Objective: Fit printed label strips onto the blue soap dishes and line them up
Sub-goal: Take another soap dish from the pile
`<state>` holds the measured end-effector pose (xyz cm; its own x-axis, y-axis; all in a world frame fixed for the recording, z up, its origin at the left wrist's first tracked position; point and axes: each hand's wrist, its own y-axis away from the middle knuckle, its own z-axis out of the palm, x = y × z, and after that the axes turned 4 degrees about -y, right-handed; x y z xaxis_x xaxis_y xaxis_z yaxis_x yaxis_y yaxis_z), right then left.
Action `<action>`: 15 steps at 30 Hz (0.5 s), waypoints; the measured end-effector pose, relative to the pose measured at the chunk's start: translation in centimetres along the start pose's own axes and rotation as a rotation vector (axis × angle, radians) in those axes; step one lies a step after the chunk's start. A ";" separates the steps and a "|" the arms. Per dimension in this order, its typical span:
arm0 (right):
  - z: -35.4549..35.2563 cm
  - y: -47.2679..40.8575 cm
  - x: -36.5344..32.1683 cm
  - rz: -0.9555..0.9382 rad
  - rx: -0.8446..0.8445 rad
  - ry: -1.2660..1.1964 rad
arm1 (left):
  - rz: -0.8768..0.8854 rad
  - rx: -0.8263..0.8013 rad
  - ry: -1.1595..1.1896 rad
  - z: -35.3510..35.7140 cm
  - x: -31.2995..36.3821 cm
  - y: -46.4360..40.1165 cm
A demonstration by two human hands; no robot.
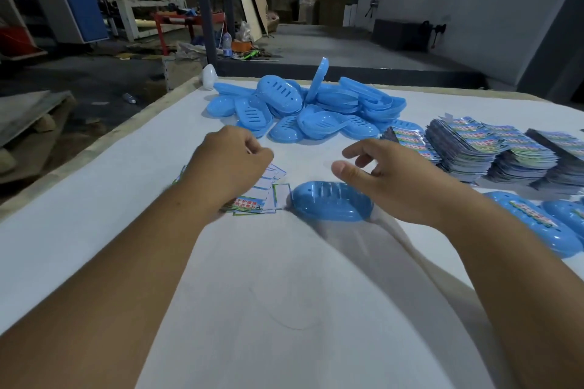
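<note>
Now one empty soap dish (331,200) lies between both hands.
Left hand (229,161) pinches label strips (259,196); right hand (388,174), at 3 o'clock, spreads loosely.

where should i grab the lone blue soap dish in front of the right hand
Take the soap dish across its long rims from above with the right hand, which hovers open over it. It lies flat on the table, narrow front to back, with both long sides free.

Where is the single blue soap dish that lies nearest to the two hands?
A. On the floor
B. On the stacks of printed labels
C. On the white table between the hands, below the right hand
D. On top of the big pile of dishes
C: the single soap dish lies on the white table, beside the loose label strips under the left hand, with the right hand open just above it.
</note>
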<state>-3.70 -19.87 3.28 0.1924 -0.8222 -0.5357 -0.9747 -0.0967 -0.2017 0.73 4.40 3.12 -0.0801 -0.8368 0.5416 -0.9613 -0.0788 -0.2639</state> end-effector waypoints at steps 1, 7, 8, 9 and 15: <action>0.1 0.0 -0.1 -0.009 0.014 0.000 | -0.035 -0.045 -0.115 -0.3 -0.7 -0.3; 0.5 0.1 -0.5 -0.020 0.014 0.034 | -0.054 -0.265 -0.371 -1.4 -1.6 -0.1; 0.5 0.1 -0.5 -0.021 0.015 0.036 | -0.059 -0.262 -0.381 -1.4 -1.5 -0.1; 0.6 0.1 -0.6 -0.022 0.014 0.040 | -0.068 -0.258 -0.372 -1.5 -1.5 -0.1; 0.8 0.1 -0.8 -0.019 -0.007 0.052 | -0.094 -0.161 -0.290 -2.0 -1.2 0.0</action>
<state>-3.90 -18.77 3.00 0.2051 -0.8484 -0.4881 -0.9717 -0.1166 -0.2057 0.34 6.50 4.04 0.0673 -0.9508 0.3024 -0.9920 -0.0962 -0.0819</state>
